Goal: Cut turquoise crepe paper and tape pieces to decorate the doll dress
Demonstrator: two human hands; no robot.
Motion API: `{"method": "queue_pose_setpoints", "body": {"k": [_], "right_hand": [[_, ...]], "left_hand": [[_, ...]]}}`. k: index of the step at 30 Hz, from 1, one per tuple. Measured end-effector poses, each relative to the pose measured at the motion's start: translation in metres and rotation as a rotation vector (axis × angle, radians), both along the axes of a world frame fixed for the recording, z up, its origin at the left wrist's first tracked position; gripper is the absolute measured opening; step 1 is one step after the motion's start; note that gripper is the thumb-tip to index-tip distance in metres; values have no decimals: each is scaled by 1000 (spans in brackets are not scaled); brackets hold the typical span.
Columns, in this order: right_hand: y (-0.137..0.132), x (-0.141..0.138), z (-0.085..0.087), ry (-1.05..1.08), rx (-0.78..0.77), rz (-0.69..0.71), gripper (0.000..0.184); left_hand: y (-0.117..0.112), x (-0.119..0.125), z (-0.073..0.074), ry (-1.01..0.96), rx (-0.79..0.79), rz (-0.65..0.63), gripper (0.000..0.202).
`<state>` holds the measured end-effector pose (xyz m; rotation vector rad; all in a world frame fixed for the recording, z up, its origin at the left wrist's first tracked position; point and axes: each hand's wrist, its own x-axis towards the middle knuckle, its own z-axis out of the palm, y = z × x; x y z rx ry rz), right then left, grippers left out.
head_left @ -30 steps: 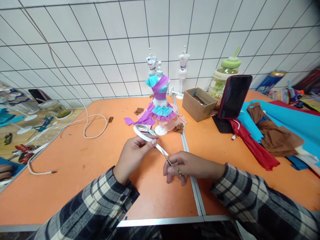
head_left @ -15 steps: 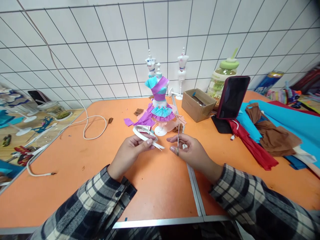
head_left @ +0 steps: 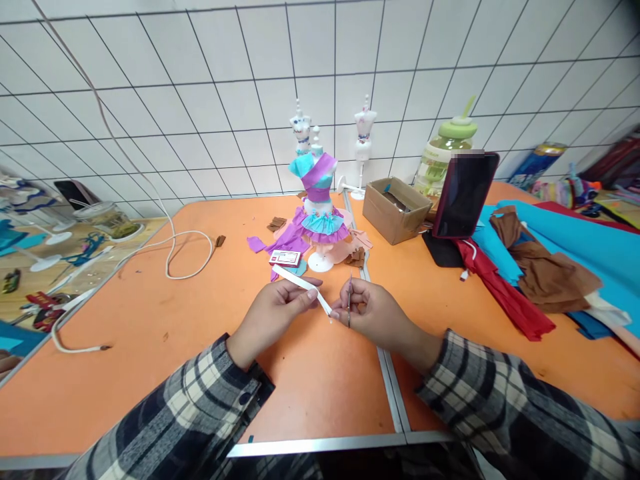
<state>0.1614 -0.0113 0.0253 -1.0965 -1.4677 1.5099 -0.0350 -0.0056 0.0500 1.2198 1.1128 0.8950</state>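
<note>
My left hand point(head_left: 280, 307) is closed on a narrow white tape point(head_left: 295, 277), thumb on top and fingers beneath. The tape's end slants down to my right hand point(head_left: 373, 307), whose thumb and fingertip pinch at its tip. Upright within the right hand is a slim metal tool point(head_left: 349, 300); its exact kind I cannot make out. Just beyond the hands stands a small dress form point(head_left: 319, 193) in a purple and turquoise outfit with a ruffled skirt. A small box with a white label point(head_left: 285, 259) lies left of its round white base, on purple fabric scraps point(head_left: 290, 235).
Two more dress forms, one bare point(head_left: 365, 133), stand by the tiled wall. Rightward are a cardboard box point(head_left: 395, 213), a propped phone point(head_left: 465, 193), a green-lidded bottle point(head_left: 450, 147) and piled fabrics point(head_left: 555, 273). A white cable point(head_left: 193, 275) curls on the orange table point(head_left: 200, 373) at left.
The tape, seen as a loop before, now appears edge-on as a strip. My right hand has come left and down to its end; my left hand has shifted slightly right and down.
</note>
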Motion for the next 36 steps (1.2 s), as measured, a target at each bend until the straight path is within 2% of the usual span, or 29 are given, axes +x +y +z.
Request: {"method": "queue_pose_setpoints", "body": {"k": [7,11,14,17,25,29,30,31,32,34,36], "right_hand": [[1,-2,2,86,-114,-6,43],[2,-1,1,115,-135,-7,45],[2,-2,0,122,-145,-17,46],[1,-2,-1,119,-137,-31,45],[3,-1,-5,15,-59,-72,39],[2,8,2,-87,120,-192,26],[1,11,6,-95,165,-180,25],[0,14,10,-90,182,-112,25],[-2,17,14,-80,163,16,27],[-6,19,20,-80,61,325,30],[-9,19,21,-164,-17,538,30]], "left_hand": [[-2,-4,3,-88,-202,-37,40],[-5,2,1,-138,-154,-24,58],[-7,8,-1,-143,-114,39,59],[-9,10,0,-140,-103,27,58],[-11,11,4,-143,-53,24,53],[-7,7,-2,-93,34,43,52],[-5,6,-4,-80,52,57,54],[-4,5,-5,-70,70,73,54],[-3,5,-7,-64,82,81,54],[-2,4,-9,-60,93,80,52],[-3,5,-10,-53,94,65,50]]}}
